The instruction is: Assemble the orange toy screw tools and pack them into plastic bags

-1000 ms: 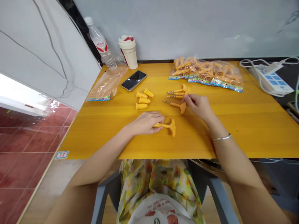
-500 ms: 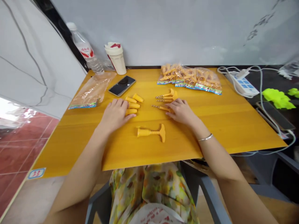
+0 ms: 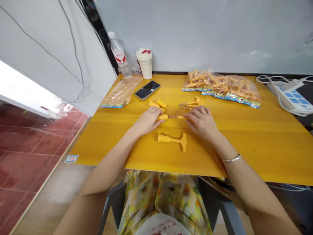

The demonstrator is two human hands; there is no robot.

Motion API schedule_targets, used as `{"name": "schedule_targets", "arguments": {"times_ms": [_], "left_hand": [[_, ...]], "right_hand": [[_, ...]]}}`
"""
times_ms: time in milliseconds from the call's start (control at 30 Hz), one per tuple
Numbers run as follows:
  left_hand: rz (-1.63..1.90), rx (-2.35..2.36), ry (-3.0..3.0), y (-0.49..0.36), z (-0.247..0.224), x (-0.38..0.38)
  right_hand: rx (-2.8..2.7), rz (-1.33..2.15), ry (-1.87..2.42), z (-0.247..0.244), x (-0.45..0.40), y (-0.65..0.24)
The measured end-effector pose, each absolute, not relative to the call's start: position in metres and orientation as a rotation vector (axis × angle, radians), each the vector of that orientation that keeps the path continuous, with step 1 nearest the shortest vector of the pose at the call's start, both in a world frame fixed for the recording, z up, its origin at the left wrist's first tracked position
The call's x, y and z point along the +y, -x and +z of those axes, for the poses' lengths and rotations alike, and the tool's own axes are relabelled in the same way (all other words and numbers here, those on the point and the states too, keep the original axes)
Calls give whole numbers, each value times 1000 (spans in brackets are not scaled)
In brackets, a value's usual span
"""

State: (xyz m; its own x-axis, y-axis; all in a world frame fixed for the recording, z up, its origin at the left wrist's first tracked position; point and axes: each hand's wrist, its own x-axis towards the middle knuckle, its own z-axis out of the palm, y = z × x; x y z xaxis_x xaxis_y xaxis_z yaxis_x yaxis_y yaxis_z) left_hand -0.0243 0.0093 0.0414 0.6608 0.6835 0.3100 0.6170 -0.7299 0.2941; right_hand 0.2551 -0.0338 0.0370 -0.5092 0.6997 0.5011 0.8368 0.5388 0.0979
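My left hand [image 3: 148,121] is closed on a yellow sleeve [image 3: 163,117], which lies sideways. From the right, my right hand [image 3: 201,122] grips the handle of a corkscrew [image 3: 173,116]; the metal spiral's tip meets the sleeve's end. How far the tip reaches inside is hidden. Beyond my left fingers lie more yellow sleeves [image 3: 161,103]. Further corkscrews [image 3: 190,104] rest just beyond my right fingers, spirals pointing left. Nearer the front edge lies a corkscrew fitted with its sleeve [image 3: 172,139], touched by neither hand.
A phone [image 3: 147,90], an open plastic bag [image 3: 121,92], a bottle [image 3: 120,55] and a lidded cup [image 3: 145,63] stand or lie at the back left. Filled bags [image 3: 221,85] lie at the back right, with a power strip [image 3: 293,98] beyond them.
My hands have brought one sleeve and one corkscrew together, end to end. The camera's view has turned left, so the table appears further right.
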Motion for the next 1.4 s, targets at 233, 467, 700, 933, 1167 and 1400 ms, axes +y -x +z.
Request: {"name": "schedule_targets", "arguments": {"times_ms": [233, 467, 700, 933, 1167, 1400], "left_hand": [[629, 1042, -2689, 23, 39, 9], [617, 1020, -2694, 20, 43, 6], [638, 782, -2489, 7, 41, -5], [718, 843, -2410, 8, 37, -3], [766, 801, -2742, 5, 39, -9], [778, 914, -2609, 8, 37, -6]], "right_hand": [[-2361, -643, 1244, 39, -36, -254], [-2370, -559, 1274, 41, -40, -249], [-2405, -238, 1161, 45, -50, -230], [-2288, 83, 1045, 37, -53, -226], [-1671, 1104, 1084, 33, -56, -217], [-1789, 656, 1174, 40, -46, -234]]}}
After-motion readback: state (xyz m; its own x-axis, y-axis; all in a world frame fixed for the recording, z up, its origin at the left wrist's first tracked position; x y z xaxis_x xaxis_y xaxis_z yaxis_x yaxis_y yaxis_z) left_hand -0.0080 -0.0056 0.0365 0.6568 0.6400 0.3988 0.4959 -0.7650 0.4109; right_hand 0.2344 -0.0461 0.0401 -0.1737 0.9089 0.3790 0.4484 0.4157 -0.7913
